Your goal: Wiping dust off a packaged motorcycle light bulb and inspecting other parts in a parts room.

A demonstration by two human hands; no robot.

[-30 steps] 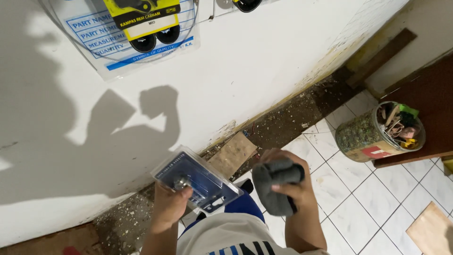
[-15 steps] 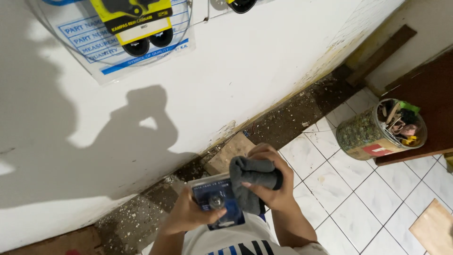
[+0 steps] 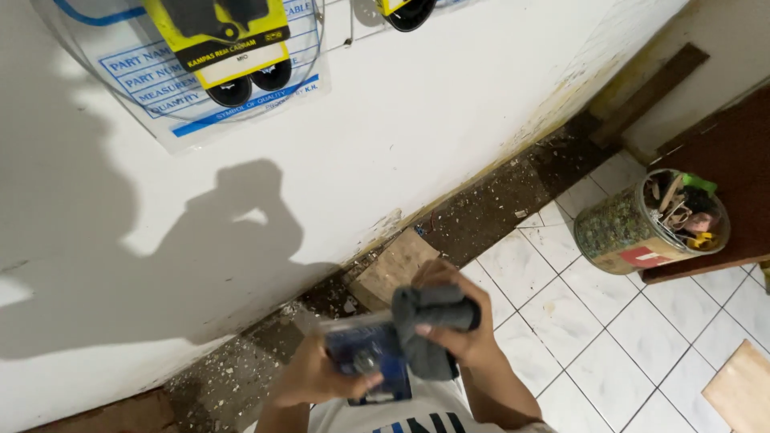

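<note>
My left hand [image 3: 317, 375] grips a clear plastic pack with a blue card and a small metal part inside [image 3: 365, 361], held low in front of my chest. My right hand [image 3: 461, 325] is closed around a bunched grey cloth [image 3: 429, 333] and presses it against the right side of the pack. Cloth and pack touch. The lower edge of the pack is hidden behind my white shirt [image 3: 401, 417].
A white wall [image 3: 417, 120] rises ahead with a hanging bag of yellow-carded parts [image 3: 220, 56]. Rubble lies along the wall's base [image 3: 481, 200]. A tin full of odds and ends [image 3: 654, 220] stands on the white tiled floor [image 3: 585, 321] beside a dark wooden piece [image 3: 722, 168]. A cardboard scrap [image 3: 393, 265] lies near the wall.
My right hand brought the grey cloth from the right onto the plastic pack. The left hand drew the pack in closer to my body, and the view tilted down a little.
</note>
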